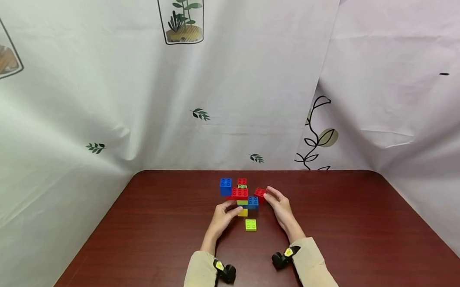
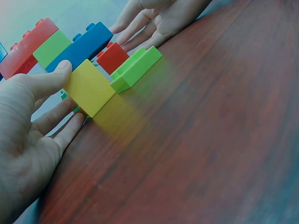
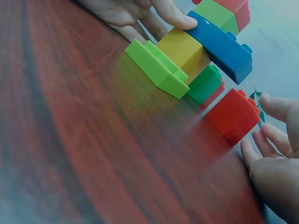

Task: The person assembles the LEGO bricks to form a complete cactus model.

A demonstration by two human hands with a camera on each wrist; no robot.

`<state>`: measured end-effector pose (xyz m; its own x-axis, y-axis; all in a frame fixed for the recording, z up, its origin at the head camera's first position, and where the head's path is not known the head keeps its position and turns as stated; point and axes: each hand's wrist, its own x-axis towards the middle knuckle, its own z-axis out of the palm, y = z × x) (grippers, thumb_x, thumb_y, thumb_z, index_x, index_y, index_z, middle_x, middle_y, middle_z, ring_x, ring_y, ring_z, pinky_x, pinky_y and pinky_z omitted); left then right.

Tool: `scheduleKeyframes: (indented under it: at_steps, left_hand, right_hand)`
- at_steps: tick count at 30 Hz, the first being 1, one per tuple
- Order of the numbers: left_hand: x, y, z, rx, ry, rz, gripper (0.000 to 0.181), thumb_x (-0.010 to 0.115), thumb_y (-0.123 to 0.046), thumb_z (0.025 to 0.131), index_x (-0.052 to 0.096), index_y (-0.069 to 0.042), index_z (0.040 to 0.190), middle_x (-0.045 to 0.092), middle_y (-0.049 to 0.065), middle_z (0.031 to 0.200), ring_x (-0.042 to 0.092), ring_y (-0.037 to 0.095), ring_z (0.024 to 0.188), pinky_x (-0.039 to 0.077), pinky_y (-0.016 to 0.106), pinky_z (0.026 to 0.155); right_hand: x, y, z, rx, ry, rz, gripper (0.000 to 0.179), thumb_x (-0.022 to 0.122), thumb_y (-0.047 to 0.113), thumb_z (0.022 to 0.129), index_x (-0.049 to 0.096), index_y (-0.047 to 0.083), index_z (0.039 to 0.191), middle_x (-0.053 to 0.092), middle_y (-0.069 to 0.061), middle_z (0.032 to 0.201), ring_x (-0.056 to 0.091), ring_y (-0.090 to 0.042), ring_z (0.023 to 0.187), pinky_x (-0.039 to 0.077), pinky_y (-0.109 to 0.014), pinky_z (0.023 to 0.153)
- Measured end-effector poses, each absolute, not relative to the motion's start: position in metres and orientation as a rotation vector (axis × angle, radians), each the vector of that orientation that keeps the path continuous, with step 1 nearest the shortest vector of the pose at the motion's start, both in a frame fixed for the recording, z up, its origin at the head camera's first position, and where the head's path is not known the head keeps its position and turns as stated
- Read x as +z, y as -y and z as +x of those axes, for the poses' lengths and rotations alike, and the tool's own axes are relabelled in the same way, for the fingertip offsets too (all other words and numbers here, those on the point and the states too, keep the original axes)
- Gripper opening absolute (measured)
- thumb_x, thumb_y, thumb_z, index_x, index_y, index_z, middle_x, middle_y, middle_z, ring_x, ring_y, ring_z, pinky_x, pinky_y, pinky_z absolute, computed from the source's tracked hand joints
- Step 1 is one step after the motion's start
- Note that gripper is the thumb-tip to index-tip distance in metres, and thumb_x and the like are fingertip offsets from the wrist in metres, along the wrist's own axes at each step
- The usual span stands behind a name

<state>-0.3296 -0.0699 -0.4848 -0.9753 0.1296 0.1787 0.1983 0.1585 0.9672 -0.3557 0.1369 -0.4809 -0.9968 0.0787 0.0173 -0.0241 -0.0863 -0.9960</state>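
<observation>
My left hand (image 1: 222,218) grips a stepped stack of toy building bricks. Its thumb presses where the yellow brick (image 2: 90,87) at the bottom meets the long blue brick (image 2: 84,45), with the other fingers behind. A lime brick (image 2: 52,48) and a red brick (image 1: 239,193) sit higher up, and another blue brick (image 1: 225,186) tops the left side. To the right of the stack, a loose red brick (image 3: 233,116) stands on the table. My right hand (image 1: 281,208) is beside it, fingers extended and fingertips close to its right side.
A flat lime brick (image 1: 250,225) lies on the dark wooden table (image 1: 161,251) in front of the stack. Behind the stack stands a green brick (image 3: 205,86) with a red one (image 1: 242,181). A printed cloth (image 1: 231,95) hangs beyond the table's far edge.
</observation>
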Motion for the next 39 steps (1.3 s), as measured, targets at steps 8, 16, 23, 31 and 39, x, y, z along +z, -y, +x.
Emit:
scheduleKeyframes:
  at_steps: [8, 16, 23, 31, 39]
  left_hand:
    - [-0.486, 0.069, -0.330, -1.921, 2.360, -0.337, 0.034, 0.067, -0.014, 0.092, 0.066, 0.005, 0.120, 0.067, 0.023, 0.120, 0.062, 0.033, 0.113, 0.053, 0.041, 0.095]
    - [-0.488, 0.066, -0.333, -1.922, 2.352, -0.321, 0.033, 0.064, -0.009, 0.093, 0.064, 0.008, 0.121, 0.066, 0.026, 0.121, 0.061, 0.036, 0.112, 0.052, 0.046, 0.096]
    - [-0.487, 0.069, -0.333, -1.949, 2.352, -0.327, 0.034, 0.067, -0.015, 0.091, 0.066, 0.003, 0.120, 0.068, 0.021, 0.119, 0.062, 0.031, 0.111, 0.053, 0.040, 0.095]
    - [-0.486, 0.069, -0.332, -1.943, 2.362, -0.342, 0.036, 0.068, -0.019, 0.091, 0.066, 0.002, 0.120, 0.067, 0.022, 0.120, 0.062, 0.033, 0.112, 0.053, 0.041, 0.095]
    - [-0.485, 0.069, -0.332, -1.954, 2.350, -0.315, 0.035, 0.067, -0.016, 0.091, 0.066, 0.003, 0.121, 0.067, 0.022, 0.119, 0.063, 0.033, 0.112, 0.052, 0.045, 0.095]
  right_hand:
    - [-0.481, -0.139, -0.347, 2.387, 1.857, -0.084, 0.036, 0.059, 0.004, 0.095, 0.053, -0.012, 0.126, 0.067, 0.000, 0.095, 0.064, 0.000, 0.081, 0.053, -0.013, 0.076]
    - [-0.477, -0.154, -0.334, 2.384, 2.166, 0.140, 0.025, 0.059, 0.010, 0.096, 0.057, -0.010, 0.111, 0.066, 0.003, 0.089, 0.066, -0.005, 0.082, 0.055, -0.016, 0.079]
    - [-0.478, -0.160, -0.327, 2.255, 2.467, 0.385, 0.040, 0.063, 0.020, 0.095, 0.063, -0.010, 0.122, 0.072, -0.009, 0.114, 0.066, -0.003, 0.101, 0.054, -0.021, 0.090]
    - [-0.475, -0.158, -0.322, 1.985, 2.714, 0.544, 0.039, 0.066, 0.027, 0.093, 0.066, 0.005, 0.125, 0.062, -0.017, 0.132, 0.055, -0.027, 0.125, 0.047, -0.041, 0.104]
    - [-0.475, -0.152, -0.323, 1.858, 2.764, 0.742, 0.042, 0.067, 0.020, 0.092, 0.061, 0.002, 0.130, 0.060, -0.020, 0.133, 0.061, -0.031, 0.116, 0.053, -0.028, 0.094]
